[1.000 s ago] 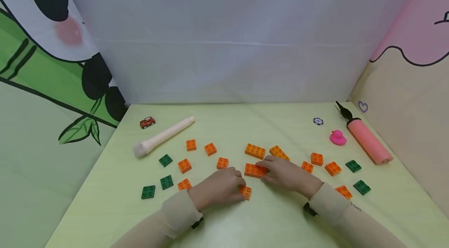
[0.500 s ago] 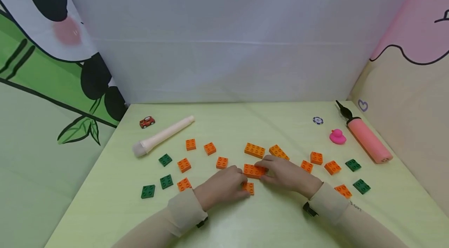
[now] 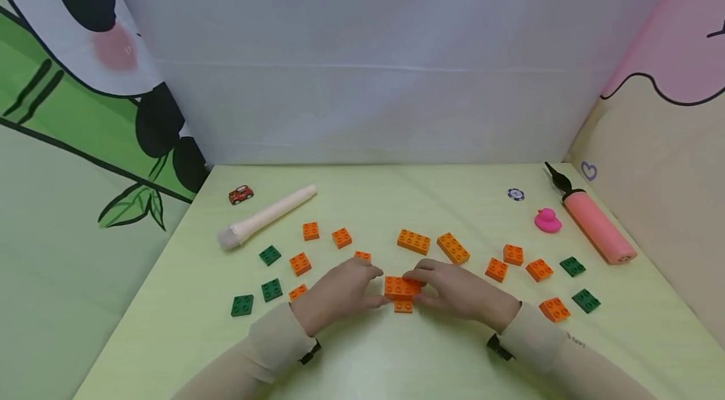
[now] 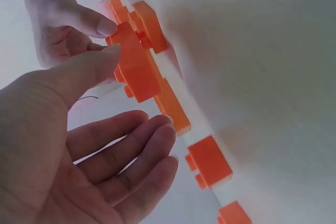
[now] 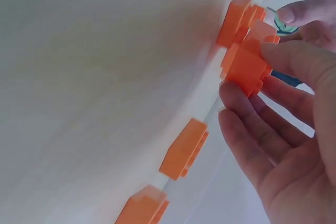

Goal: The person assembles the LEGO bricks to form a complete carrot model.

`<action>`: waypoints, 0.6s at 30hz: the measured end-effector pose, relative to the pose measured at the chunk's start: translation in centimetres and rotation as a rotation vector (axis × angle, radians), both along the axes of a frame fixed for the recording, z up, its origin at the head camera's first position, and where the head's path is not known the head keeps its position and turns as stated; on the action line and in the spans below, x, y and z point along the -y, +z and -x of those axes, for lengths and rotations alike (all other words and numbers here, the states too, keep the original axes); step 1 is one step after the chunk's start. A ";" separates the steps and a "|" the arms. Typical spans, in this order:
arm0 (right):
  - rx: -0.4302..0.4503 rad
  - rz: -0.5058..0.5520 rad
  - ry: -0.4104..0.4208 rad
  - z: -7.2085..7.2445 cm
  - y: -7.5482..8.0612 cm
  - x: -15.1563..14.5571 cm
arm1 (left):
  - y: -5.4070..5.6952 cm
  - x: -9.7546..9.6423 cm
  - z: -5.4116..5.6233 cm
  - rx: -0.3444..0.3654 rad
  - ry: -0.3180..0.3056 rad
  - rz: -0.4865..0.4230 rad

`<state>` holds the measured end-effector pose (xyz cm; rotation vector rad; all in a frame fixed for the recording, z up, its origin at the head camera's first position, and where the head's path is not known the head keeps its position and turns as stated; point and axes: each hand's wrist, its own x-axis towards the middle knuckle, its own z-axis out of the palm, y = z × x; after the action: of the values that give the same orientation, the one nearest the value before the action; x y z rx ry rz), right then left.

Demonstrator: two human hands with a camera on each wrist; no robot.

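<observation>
A long orange building brick (image 3: 401, 287) is just in front of me, between both hands. My right hand (image 3: 453, 290) pinches its right end between thumb and fingers. A small orange brick (image 3: 403, 307) shows at its near side; whether the two are joined I cannot tell. My left hand (image 3: 340, 293) is by the left end of the long brick, thumb and fingers spread apart. In the left wrist view, the left fingers (image 4: 134, 156) curve loosely around nothing, while the thumb overlaps the long brick (image 4: 134, 64).
Two long orange bricks (image 3: 413, 241) lie behind the hands. Several small orange and green bricks (image 3: 242, 305) are scattered left and right. Farther back are a toy car (image 3: 241, 194), a pale tube (image 3: 269, 216), a pink duck (image 3: 547, 221), a chip (image 3: 516, 194) and a pink pump (image 3: 598, 227).
My left hand brought the small brick up beside the long one, then let go and drew back left. The right hand shifted the long brick slightly nearer to me.
</observation>
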<state>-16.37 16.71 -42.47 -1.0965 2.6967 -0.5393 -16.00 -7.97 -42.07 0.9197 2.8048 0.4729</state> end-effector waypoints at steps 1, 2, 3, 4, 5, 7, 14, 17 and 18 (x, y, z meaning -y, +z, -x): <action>-0.001 0.002 0.009 -0.2 0.0 0.1 | -0.1 -0.1 0.0 0.011 -0.014 -0.005; 0.003 0.000 0.013 -0.4 0.0 0.1 | -0.3 -0.2 0.0 0.020 -0.030 -0.011; 0.005 -0.003 0.016 -0.5 0.0 0.1 | -0.4 -0.4 -0.1 0.026 -0.047 -0.016; 0.006 -0.005 0.020 -0.7 0.0 0.2 | -0.5 -0.5 -0.1 0.028 -0.062 -0.018; 0.008 -0.007 0.020 -0.8 0.0 0.2 | -0.5 -0.6 -0.1 0.030 -0.074 -0.022; 0.008 -0.007 0.021 -1.1 0.0 0.2 | -0.6 -0.8 -0.2 0.028 -0.092 -0.026; -0.024 0.022 0.030 -1.4 -0.1 -0.1 | -0.7 -0.9 -0.2 0.017 -0.122 -0.025; -0.021 0.020 0.030 -1.5 -0.1 -0.3 | -0.9 -1.0 -0.1 0.024 -0.127 -0.031; -0.017 0.017 0.030 -1.4 0.0 -0.3 | -1.0 -1.1 -0.1 0.027 -0.125 -0.032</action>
<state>-14.93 17.01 -42.51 -1.1490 2.6903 -0.5515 -15.89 -6.89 -43.03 1.0797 2.7027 0.5098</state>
